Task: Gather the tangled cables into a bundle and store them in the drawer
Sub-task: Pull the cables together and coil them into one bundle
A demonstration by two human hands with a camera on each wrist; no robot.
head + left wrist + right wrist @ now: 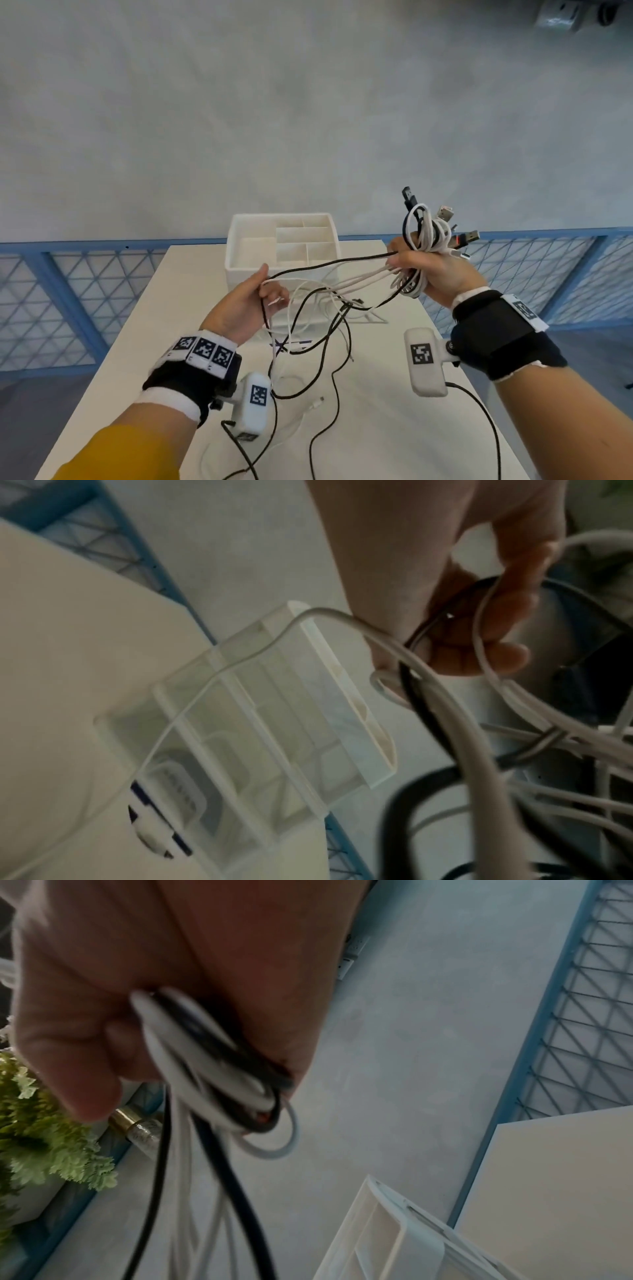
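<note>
Black and white cables (329,291) stretch in the air between my two hands above the white table (404,435). My right hand (416,265) grips a coiled bundle (423,233) with several USB plugs sticking up; the right wrist view shows its fingers (103,1047) curled round the loops (212,1074). At the left, my left hand (269,291) holds a few strands with curled fingers (496,637). Loose ends (317,402) hang down and lie on the table. Behind stands a white organizer box (239,260); its drawer front looks pulled out at the base, partly hidden by cables.
Blue mesh panels (68,291) line the table's far and side edges. The organizer's top has several open compartments (274,737). A green plant (41,1137) shows in the right wrist view. Bare tabletop lies at the near right.
</note>
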